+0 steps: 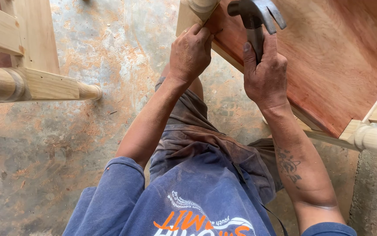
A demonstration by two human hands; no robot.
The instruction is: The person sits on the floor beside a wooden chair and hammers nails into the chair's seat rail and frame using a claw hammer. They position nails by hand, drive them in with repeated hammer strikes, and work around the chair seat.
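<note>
The right hand [265, 72] is closed around the handle of a claw hammer [258, 17], whose head is partly cut off by the top edge. The left hand [190, 52] pinches a small item at the corner of the reddish wooden panel [337, 57]; whether it is a nail cannot be made out. A turned wooden leg [31, 85] lies well apart at left, with dusty concrete floor [123, 57] open between.

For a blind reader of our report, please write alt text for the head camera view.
Seen from above, a person's right hand grips a claw hammer while the left hand pinches a small nail, barely visible, against the edge of a reddish wooden panel. Turned wooden legs lie nearby on a dusty concrete floor.
</note>
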